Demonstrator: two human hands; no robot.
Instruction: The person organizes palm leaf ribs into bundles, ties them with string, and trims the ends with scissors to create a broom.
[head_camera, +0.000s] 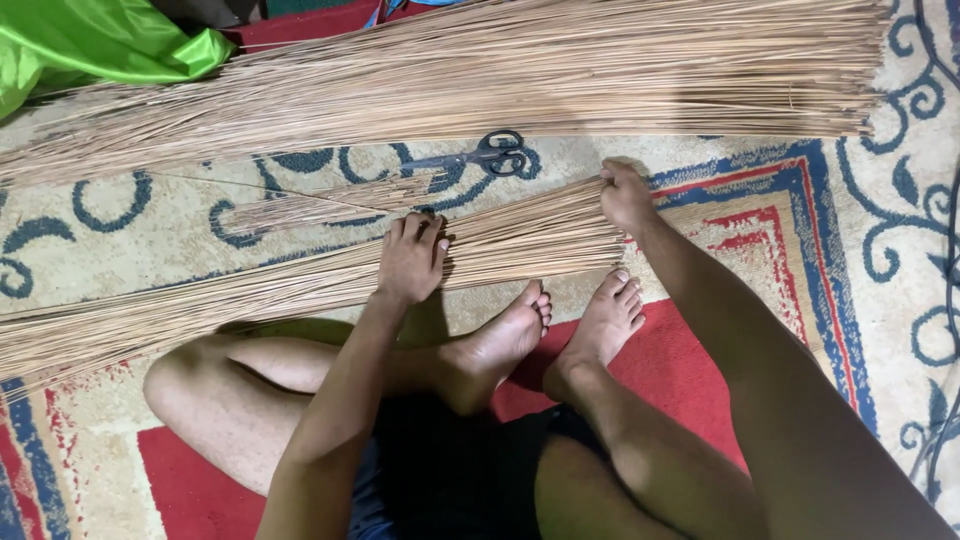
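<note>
L hand (410, 258) flat, palm pressing mid stick bundle (300, 285) on rug (120, 225) | R hand (625, 195) pinched shut on bundle's cut end | scissors (485, 155) just behind | big stick pile (500, 75) further back

Three lots of thin tan sticks lie on the carpet: one long bundle (300, 280) under the left hand (410, 260) and gripped at its end by the right hand (625, 195), one small loose bunch (320, 205) just beyond the left hand, and one wide heap (520, 70) farther off. One pair of black scissors (485, 155) lies between the hands and that heap, and one green cloth (90, 40) lies far beyond the left hand
</note>
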